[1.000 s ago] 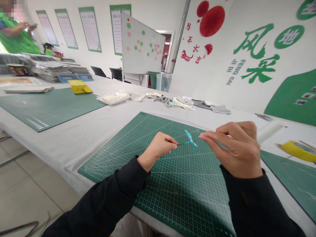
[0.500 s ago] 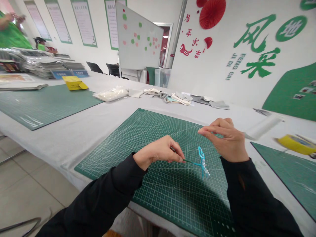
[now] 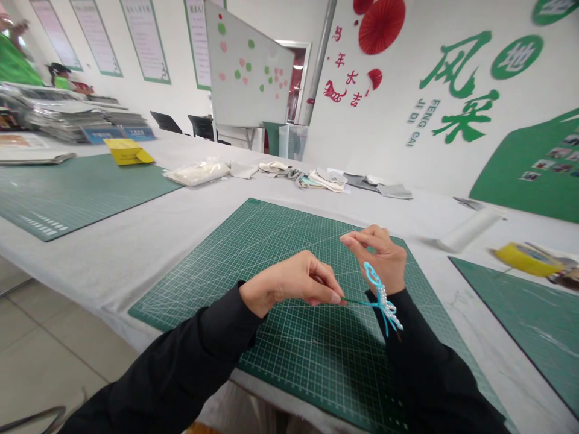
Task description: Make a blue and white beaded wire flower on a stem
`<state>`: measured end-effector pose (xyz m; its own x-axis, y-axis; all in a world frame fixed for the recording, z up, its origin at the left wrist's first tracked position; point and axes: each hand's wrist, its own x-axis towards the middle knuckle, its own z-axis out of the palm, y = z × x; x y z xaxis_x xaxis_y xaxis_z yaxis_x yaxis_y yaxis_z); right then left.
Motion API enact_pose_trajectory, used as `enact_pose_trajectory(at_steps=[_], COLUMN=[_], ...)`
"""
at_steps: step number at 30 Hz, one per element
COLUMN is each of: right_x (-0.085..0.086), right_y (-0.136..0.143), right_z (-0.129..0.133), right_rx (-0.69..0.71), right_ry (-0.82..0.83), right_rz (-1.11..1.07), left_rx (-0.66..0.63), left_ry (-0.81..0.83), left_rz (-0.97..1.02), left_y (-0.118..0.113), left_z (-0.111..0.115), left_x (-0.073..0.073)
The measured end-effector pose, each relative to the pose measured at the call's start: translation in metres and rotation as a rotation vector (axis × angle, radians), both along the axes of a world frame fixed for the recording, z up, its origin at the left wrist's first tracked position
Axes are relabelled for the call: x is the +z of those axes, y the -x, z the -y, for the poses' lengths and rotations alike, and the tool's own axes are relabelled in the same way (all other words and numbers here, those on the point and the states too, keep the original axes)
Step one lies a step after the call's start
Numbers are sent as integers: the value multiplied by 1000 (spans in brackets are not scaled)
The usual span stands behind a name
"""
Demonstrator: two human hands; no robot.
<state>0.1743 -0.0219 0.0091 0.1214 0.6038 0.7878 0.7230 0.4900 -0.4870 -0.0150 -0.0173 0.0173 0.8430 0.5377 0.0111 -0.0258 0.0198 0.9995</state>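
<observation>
My left hand (image 3: 307,280) pinches the thin dark green stem (image 3: 350,299) of a turquoise ornament between thumb and forefinger. The ornament (image 3: 382,301) has a looped top, thin turquoise strands and rows of small white beads. It hangs in the air above the green cutting mat (image 3: 217,265), in front of my right wrist. Farther back, my right hand (image 3: 380,250) is raised with thumb and fingertips pressed together. What those fingertips hold, if anything, is too fine to make out.
Folded cloth pieces (image 3: 325,179) and a plastic bag (image 3: 199,173) lie along the table's far side. To the right are a white roll (image 3: 473,232), a yellow object (image 3: 527,258) and another mat (image 3: 520,325). A yellow box (image 3: 129,152) stands left. A person (image 3: 18,57) is far left.
My right hand has moved left and tilted, passing behind the ornament. The ornament has turned and shows more of its beads. A fine thread seen by the right fingertips earlier no longer shows.
</observation>
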Motion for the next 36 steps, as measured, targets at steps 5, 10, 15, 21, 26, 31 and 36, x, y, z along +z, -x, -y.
enact_pose_trajectory(at_steps=[5, 10, 15, 21, 26, 31, 36], right_x=[0, -4, -10, -11, -6, 2, 6], right_y=[9, 10, 5, 8, 20, 32, 41], right_z=[0, -3, -6, -5, 0, 8, 12], right_rx=[-16, -62, -75, -58, -31, -7, 24], right_ry=[-58, -67, -74, -45, -52, -36, -38], right_rz=[-10, -9, -26, -63, -89, -94, -76], left_rx=[-22, -5, 16, 20, -25, -106, -145], left_ry=[100, 167, 176, 148, 197, 265, 350], left_rz=[37, 102, 127, 110, 95, 108, 121], left_y=[-1, -1, -1, -2, -4, -7, -10], left_z=[1, 1, 0, 2, 4, 6, 6], left_x=[-1, 1, 0, 2, 1, -3, -8])
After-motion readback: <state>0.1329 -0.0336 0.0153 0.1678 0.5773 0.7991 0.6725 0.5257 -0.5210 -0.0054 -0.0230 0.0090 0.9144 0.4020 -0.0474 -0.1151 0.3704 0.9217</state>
